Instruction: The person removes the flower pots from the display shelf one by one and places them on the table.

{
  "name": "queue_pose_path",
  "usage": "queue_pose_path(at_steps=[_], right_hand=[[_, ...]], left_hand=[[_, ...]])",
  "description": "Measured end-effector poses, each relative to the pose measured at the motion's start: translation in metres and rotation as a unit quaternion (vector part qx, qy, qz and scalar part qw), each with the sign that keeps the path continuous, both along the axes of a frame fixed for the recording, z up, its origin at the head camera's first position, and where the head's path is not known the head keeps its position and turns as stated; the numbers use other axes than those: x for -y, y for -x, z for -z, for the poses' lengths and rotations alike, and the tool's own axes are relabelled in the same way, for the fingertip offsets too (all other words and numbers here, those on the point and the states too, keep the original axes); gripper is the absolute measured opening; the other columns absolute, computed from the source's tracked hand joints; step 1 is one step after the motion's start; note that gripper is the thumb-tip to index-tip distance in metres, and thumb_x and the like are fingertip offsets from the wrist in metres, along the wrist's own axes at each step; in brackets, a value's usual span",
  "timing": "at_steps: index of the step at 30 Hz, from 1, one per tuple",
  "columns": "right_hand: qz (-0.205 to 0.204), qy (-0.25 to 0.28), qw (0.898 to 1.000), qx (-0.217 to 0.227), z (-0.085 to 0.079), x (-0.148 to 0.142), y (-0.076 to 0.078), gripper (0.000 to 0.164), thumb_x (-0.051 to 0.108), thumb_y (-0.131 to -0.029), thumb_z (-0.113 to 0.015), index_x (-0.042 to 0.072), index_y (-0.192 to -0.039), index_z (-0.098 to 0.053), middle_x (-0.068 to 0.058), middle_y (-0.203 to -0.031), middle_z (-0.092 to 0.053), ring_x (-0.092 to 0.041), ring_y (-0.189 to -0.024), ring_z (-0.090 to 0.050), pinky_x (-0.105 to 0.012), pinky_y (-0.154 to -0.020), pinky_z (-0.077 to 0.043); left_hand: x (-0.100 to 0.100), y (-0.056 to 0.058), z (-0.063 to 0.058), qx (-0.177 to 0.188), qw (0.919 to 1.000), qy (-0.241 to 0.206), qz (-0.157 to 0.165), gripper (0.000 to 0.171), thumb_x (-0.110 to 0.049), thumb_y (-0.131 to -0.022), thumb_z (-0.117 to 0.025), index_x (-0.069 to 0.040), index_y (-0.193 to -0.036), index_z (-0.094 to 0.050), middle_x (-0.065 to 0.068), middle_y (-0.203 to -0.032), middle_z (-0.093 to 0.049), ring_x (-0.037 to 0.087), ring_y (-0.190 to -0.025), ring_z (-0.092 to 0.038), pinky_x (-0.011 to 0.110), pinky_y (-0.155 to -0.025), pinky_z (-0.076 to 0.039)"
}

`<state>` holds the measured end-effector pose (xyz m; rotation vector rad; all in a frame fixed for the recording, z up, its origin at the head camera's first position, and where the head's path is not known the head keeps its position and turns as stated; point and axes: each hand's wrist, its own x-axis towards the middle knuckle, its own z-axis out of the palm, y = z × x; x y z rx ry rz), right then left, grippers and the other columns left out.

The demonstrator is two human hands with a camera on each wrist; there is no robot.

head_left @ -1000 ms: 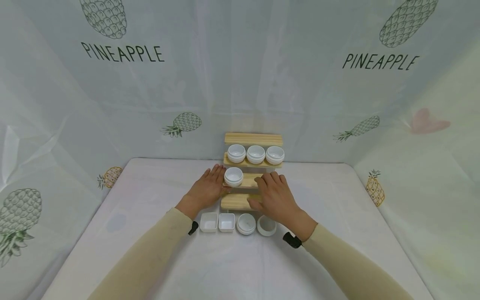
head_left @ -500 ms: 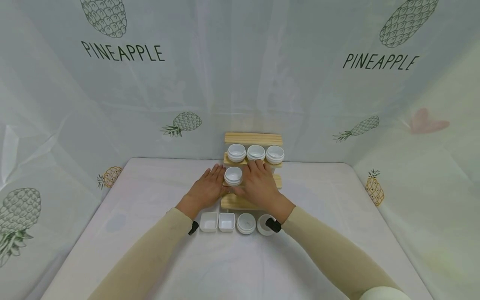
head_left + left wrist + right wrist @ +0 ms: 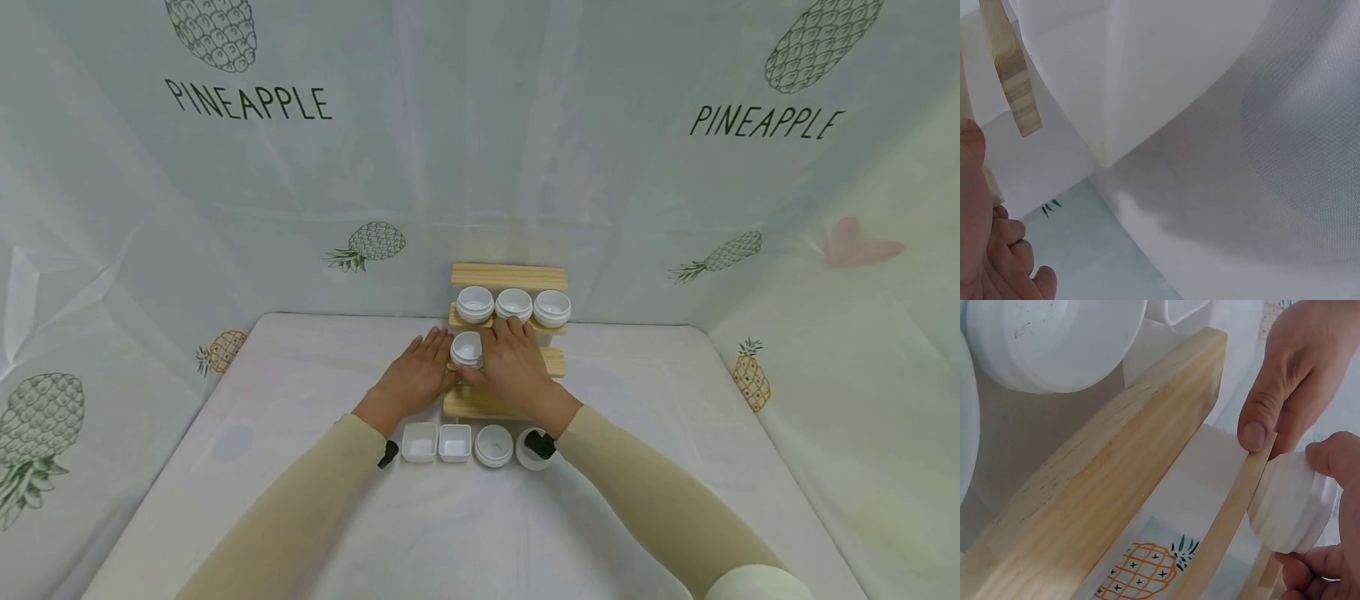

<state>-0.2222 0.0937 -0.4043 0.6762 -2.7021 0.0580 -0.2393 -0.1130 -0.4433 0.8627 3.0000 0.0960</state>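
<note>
Rack (image 3: 480, 403) is gripped at its left end by the left hand (image 3: 412, 377); the right hand (image 3: 517, 365), now shifted leftward along it, pinches the cup (image 3: 466, 349) there, likely making placement adjustable.

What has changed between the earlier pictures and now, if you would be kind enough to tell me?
The right hand has moved left and slightly forward, from the right part of the shelf to the lone bowl at its left, which it now holds. The left hand still rests against the left end of the rack; the three bowls above and the four dishes in front stay put.
</note>
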Motion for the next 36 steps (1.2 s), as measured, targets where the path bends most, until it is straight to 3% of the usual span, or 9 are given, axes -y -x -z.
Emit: queue_pose_path(at_steps=[11, 19, 26, 36], right_hand=[[-0.052, -0.014, 0.998, -0.037, 0.005, -0.013, -0.004, 0.068, 0.06, -0.086, -0.079, 0.003, -0.119, -0.059, -0.012, -0.105, -0.058, -0.032, -0.1, -0.05, -0.043, -0.084, -0.045], [-0.052, -0.022, 0.997, -0.054, 0.007, -0.021, -0.01, 0.068, 0.063, -0.088, -0.071, 0.006, -0.121, -0.06, -0.01, -0.107, -0.058, -0.03, -0.102, -0.05, -0.041, -0.083, -0.045], [-0.06, -0.013, 0.996, -0.068, 0.006, -0.03, -0.019, 0.06, 0.061, -0.087, -0.073, 0.006, -0.108, -0.062, -0.01, -0.106, -0.059, -0.031, -0.103, -0.053, -0.042, -0.082, -0.046], [-0.058, -0.016, 0.996, -0.062, 0.005, -0.048, -0.031, 0.061, 0.059, -0.086, -0.076, 0.005, -0.108, -0.062, -0.011, -0.104, -0.061, -0.031, -0.098, -0.05, -0.043, -0.08, -0.045]], left_hand=[[0.0, 0.001, 0.001, 0.001, 0.9999, 0.011, -0.001, 0.078, -0.047, -0.113, -0.043, 0.005, -0.166, -0.019, 0.022, -0.174, -0.02, 0.036, -0.164, -0.015, 0.051, -0.133, -0.019], [0.0, 0.001, 0.003, 0.005, 1.0, -0.002, -0.003, 0.076, -0.046, -0.114, -0.043, 0.005, -0.166, -0.019, 0.022, -0.174, -0.02, 0.035, -0.164, -0.015, 0.051, -0.133, -0.019], [0.0, 0.001, 0.002, -0.003, 0.9999, -0.015, -0.001, 0.079, -0.049, -0.113, -0.042, 0.006, -0.166, -0.02, 0.024, -0.173, -0.022, 0.036, -0.163, -0.016, 0.052, -0.133, -0.02], [-0.001, 0.002, 0.002, 0.0, 0.9999, -0.015, -0.002, 0.081, -0.053, -0.113, -0.04, 0.006, -0.166, -0.02, 0.024, -0.173, -0.023, 0.036, -0.163, -0.017, 0.052, -0.133, -0.021]])
